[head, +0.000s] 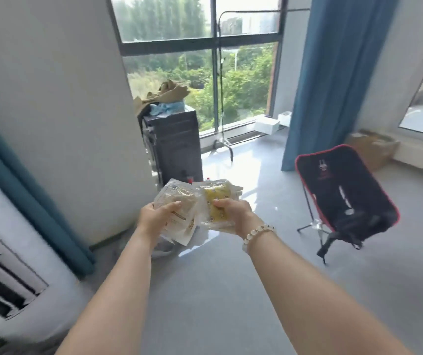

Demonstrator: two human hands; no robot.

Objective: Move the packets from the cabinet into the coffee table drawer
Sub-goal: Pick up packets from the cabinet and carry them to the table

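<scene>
Plastic packets, both in my hands over the floor (231,298): the left hand (155,217) curls round a pale packet (179,201), and the right hand (234,213) pinches a yellow packet (217,194). No drawer is in view. I judge the slick wrap could slide from either grip, or I might clip the chair (343,196).

The grey, glossy floor (218,290) carries a black cabinet (179,147) by the window, a metal stand (222,143), white boxes (266,125) — and, rightward, a red-trimmed folding chair (343,196).
</scene>
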